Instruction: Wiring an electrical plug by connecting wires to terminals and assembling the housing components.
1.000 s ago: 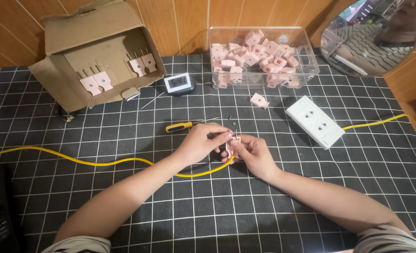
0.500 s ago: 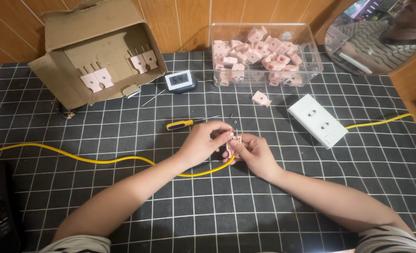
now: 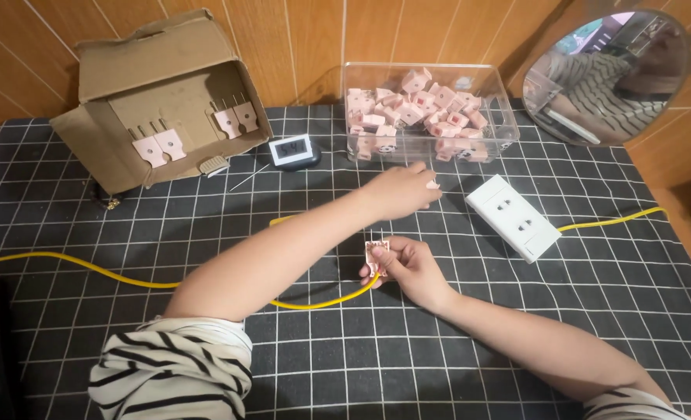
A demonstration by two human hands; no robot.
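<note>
Head view: right hand (image 3: 408, 268) gripping pink plug piece (image 3: 377, 253), left hand (image 3: 404, 190) pinching another (image 3: 433, 185) near clear box (image 3: 509, 128).

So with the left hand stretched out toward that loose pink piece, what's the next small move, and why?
Probably pinch and lift the loose pink piece: the left hand already has its fingertips on it, just in front of the clear bin, while the right hand holds a pink plug part with prongs up, on the yellow cable.
</note>
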